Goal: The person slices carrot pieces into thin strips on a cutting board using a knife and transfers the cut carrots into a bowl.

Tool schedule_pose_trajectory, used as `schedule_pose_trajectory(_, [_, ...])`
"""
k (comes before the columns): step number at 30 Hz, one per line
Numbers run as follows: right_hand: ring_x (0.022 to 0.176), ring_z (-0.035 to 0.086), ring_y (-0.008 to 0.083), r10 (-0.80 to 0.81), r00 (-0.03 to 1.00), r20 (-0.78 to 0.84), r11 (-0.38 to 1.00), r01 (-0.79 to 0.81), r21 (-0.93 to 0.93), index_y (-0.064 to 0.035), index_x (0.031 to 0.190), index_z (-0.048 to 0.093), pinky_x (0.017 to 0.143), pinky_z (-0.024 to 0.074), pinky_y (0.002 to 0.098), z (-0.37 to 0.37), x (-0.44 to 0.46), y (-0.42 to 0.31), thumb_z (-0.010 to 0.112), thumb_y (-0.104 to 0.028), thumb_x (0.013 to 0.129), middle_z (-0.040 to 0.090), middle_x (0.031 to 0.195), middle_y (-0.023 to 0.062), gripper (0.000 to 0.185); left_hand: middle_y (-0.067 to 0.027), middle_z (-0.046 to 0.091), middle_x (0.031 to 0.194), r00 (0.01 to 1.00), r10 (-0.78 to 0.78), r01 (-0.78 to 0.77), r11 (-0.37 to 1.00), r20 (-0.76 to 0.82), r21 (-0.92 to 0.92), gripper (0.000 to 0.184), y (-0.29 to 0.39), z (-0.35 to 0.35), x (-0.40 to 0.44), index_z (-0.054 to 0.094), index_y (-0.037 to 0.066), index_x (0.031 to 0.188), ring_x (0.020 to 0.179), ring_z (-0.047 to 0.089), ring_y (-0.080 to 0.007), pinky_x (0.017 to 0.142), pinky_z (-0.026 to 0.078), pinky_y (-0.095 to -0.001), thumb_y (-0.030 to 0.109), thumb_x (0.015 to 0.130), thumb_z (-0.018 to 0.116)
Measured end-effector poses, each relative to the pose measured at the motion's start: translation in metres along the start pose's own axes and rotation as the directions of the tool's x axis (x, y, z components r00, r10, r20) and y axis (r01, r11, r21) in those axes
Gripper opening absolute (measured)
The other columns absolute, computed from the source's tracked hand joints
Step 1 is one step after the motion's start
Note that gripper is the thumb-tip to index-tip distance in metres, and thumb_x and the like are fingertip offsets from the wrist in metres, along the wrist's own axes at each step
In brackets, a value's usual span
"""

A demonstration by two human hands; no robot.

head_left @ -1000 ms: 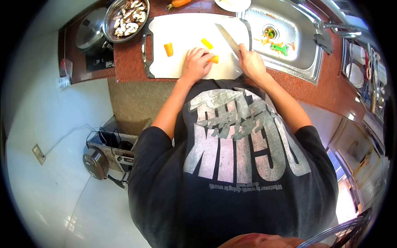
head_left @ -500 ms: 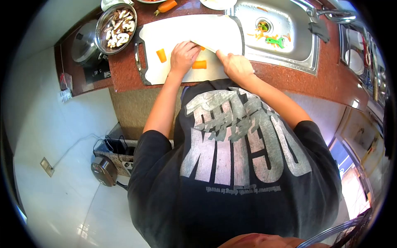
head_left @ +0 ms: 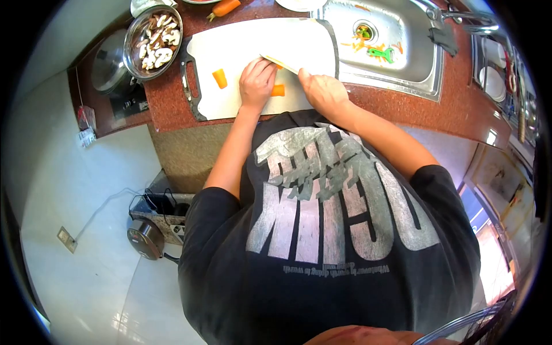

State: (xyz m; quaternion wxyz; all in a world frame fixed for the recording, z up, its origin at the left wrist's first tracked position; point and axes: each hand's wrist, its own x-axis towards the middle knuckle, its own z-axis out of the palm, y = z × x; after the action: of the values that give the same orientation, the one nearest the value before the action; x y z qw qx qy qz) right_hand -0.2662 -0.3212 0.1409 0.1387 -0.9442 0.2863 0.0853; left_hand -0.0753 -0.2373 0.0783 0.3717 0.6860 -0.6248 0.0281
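Observation:
A white cutting board [head_left: 247, 43] with dark ends lies on the counter. My right hand [head_left: 324, 92] is closed round the handle of a knife [head_left: 282, 63], whose blade points up and left to the fingertips of my left hand. My left hand [head_left: 257, 81] has its fingers bent together over an orange carrot piece, mostly hidden under the fingers and blade. Just right of my left hand lies another carrot piece [head_left: 278, 90]. A third carrot piece [head_left: 219, 79] rests on the board's left part.
A glass bowl of sliced mushrooms [head_left: 156, 49] stands left of the board. Behind are a whole carrot [head_left: 224, 7] and a white plate [head_left: 300, 4]. At the right, the sink [head_left: 414, 66] holds peelings and a green peeler [head_left: 380, 54].
The knife has swung from the board's right side to my left fingertips. My left hand has moved off the nearer carrot piece to the one behind it. The view has shifted slightly.

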Motion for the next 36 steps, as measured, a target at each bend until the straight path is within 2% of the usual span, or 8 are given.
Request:
schedule_pose_trajectory(3, [0.063, 0.075, 0.0322, -0.004, 1.0, -0.025, 0.999, 0.005, 0.053, -0.0075, 0.105, 0.052, 0.056, 0.0599, 0.0416, 0.009, 0.017, 0.003, 0.052, -0.01, 0.097, 0.07, 0.067, 0.0144, 0.008, -0.0065, 0.074, 0.097, 0.999, -0.015, 0.015, 1.0, 0.049, 0.004, 0.011, -0.002, 0.0, -0.003, 0.077, 0.005, 0.093, 0.097, 0.07, -0.026, 0.086, 0.056, -0.0374, 0.005, 0.082, 0.077])
schedule_pose_trajectory(10, [0.064, 0.075, 0.0332, -0.067, 0.998, -0.014, 0.998, 0.067, 0.011, -0.0067, 0.105, 0.052, 0.056, 0.0596, 0.0418, -0.009, 0.016, 0.009, 0.051, -0.01, 0.098, 0.071, 0.068, 0.015, 0.008, -0.0088, 0.074, 0.096, 1.0, -0.005, 0.005, 1.0, -0.003, -0.017, 0.012, 0.0, 0.003, 0.001, 0.078, 0.003, 0.092, 0.096, 0.071, -0.0287, 0.086, 0.057, -0.0384, 0.003, 0.08, 0.08])
schedule_pose_trajectory(16, [0.066, 0.076, 0.0304, 0.049, 0.995, 0.084, 0.998, -0.045, -0.052, -0.009, 0.106, 0.053, 0.057, 0.0601, 0.041, -0.013, -0.001, -0.002, 0.052, -0.011, 0.098, 0.072, 0.07, 0.013, 0.008, -0.0085, 0.075, 0.096, 1.0, -0.007, 0.008, 0.999, 0.005, -0.048, 0.012, -0.002, 0.003, -0.002, 0.078, 0.004, 0.092, 0.096, 0.071, -0.0287, 0.085, 0.057, -0.0389, 0.002, 0.08, 0.079])
schedule_pose_trajectory(22, [0.069, 0.075, 0.0346, -0.01, 0.999, -0.037, 0.997, 0.012, 0.075, -0.0077, 0.108, 0.052, 0.059, 0.06, 0.0449, 0.01, 0.033, 0.003, 0.052, -0.011, 0.098, 0.072, 0.071, 0.0158, 0.011, -0.0046, 0.072, 0.09, 0.999, -0.019, 0.02, 0.999, 0.031, -0.027, 0.01, -0.001, 0.005, -0.002, 0.077, 0.006, 0.089, 0.091, 0.07, -0.0255, 0.081, 0.057, -0.0371, 0.003, 0.079, 0.077])
schedule_pose_trajectory(27, [0.071, 0.077, 0.0325, -0.041, 0.998, 0.047, 0.999, 0.04, 0.023, -0.0074, 0.108, 0.053, 0.061, 0.0615, 0.0426, -0.008, 0.019, 0.008, 0.055, -0.011, 0.097, 0.075, 0.077, 0.0164, 0.012, -0.0048, 0.073, 0.092, 0.999, 0.001, -0.003, 0.999, -0.035, -0.042, 0.01, 0.0, 0.01, -0.002, 0.076, 0.006, 0.09, 0.088, 0.069, -0.0253, 0.08, 0.056, -0.0377, 0.003, 0.08, 0.076])
schedule_pose_trajectory(30, [0.071, 0.077, 0.0319, -0.003, 0.992, 0.127, 1.0, 0.005, -0.01, -0.0076, 0.107, 0.054, 0.061, 0.0617, 0.0424, -0.011, 0.005, 0.009, 0.055, -0.011, 0.098, 0.075, 0.079, 0.0166, 0.01, -0.0071, 0.074, 0.093, 1.0, 0.021, -0.021, 0.999, -0.005, -0.038, 0.009, -0.005, 0.008, -0.004, 0.078, 0.005, 0.089, 0.092, 0.07, -0.0272, 0.083, 0.057, -0.0378, 0.003, 0.08, 0.079])
schedule_pose_trajectory(34, [0.072, 0.076, 0.0344, 0.053, 0.99, 0.13, 0.998, -0.049, -0.036, -0.0075, 0.111, 0.052, 0.062, 0.0608, 0.0445, -0.003, 0.008, 0.003, 0.051, -0.01, 0.098, 0.074, 0.076, 0.0179, 0.014, -0.0072, 0.074, 0.093, 0.999, 0.017, -0.018, 0.998, -0.03, -0.059, 0.009, -0.006, 0.01, -0.004, 0.078, 0.005, 0.089, 0.091, 0.07, -0.0268, 0.082, 0.057, -0.0375, 0.002, 0.08, 0.079])
schedule_pose_trajectory(36, [0.072, 0.076, 0.0345, -0.003, 0.997, 0.078, 1.0, 0.003, 0.002, -0.0075, 0.113, 0.053, 0.062, 0.061, 0.0444, 0.007, 0.021, 0.005, 0.051, -0.011, 0.098, 0.074, 0.076, 0.0179, 0.015, -0.007, 0.074, 0.091, 1.0, -0.009, 0.011, 0.999, 0.024, -0.052, 0.009, -0.006, 0.009, -0.006, 0.078, 0.005, 0.088, 0.089, 0.07, -0.0266, 0.08, 0.057, -0.0374, 0.002, 0.079, 0.078])
